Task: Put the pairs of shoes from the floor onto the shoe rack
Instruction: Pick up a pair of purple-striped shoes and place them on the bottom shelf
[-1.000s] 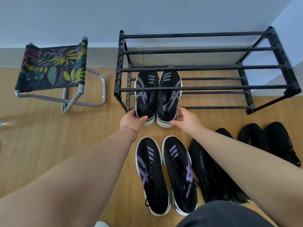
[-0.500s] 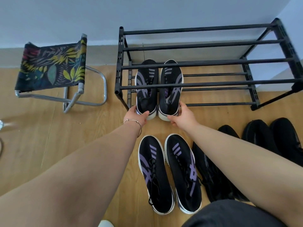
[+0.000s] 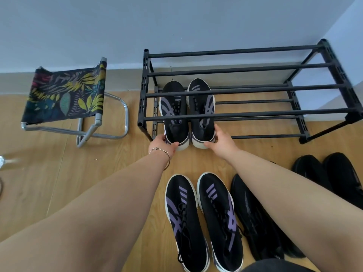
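A black shoe rack (image 3: 245, 115) of horizontal bars stands against the wall. One black-and-purple pair of shoes (image 3: 187, 112) lies on its lower tier at the left end, toes to the wall. My left hand (image 3: 164, 145) grips the heel of the left shoe, and my right hand (image 3: 220, 142) grips the heel of the right shoe. On the floor in front lies a second black-and-purple pair (image 3: 204, 220). An all-black pair (image 3: 257, 222) is partly hidden under my right arm. Another black pair (image 3: 330, 175) lies at the right.
A folding stool (image 3: 66, 95) with a leaf-print seat and metal legs stands left of the rack on the wooden floor (image 3: 59, 173). A room corner closes in at the right of the rack. The rack's upper tier and the right part of its lower tier hold nothing.
Both hands have pushed the black-and-purple pair further back under the rack's upper bars. The view has shifted slightly, so the rack and shoes sit a little lower in the frame.
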{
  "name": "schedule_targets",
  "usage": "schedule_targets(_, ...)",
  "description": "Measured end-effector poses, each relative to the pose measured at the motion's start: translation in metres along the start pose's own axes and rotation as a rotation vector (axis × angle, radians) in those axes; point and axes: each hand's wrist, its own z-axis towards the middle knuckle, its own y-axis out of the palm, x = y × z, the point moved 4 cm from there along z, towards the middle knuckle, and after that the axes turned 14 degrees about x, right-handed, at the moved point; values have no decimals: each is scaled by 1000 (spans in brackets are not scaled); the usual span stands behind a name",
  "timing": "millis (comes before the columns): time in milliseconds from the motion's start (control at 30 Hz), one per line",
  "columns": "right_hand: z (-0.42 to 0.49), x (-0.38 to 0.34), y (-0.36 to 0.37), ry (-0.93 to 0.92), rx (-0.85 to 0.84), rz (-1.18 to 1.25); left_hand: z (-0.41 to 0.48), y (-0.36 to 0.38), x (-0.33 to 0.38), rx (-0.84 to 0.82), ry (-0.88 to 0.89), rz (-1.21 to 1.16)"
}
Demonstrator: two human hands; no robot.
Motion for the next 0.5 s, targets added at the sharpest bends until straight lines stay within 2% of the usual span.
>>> schedule_targets(233, 2, -1, 2, 0, 34, 37, -2, 2, 14, 133, 102, 140)
schedule_targets(500, 3, -2, 2, -19, 40, -30, -7, -4, 18, 82, 160, 211)
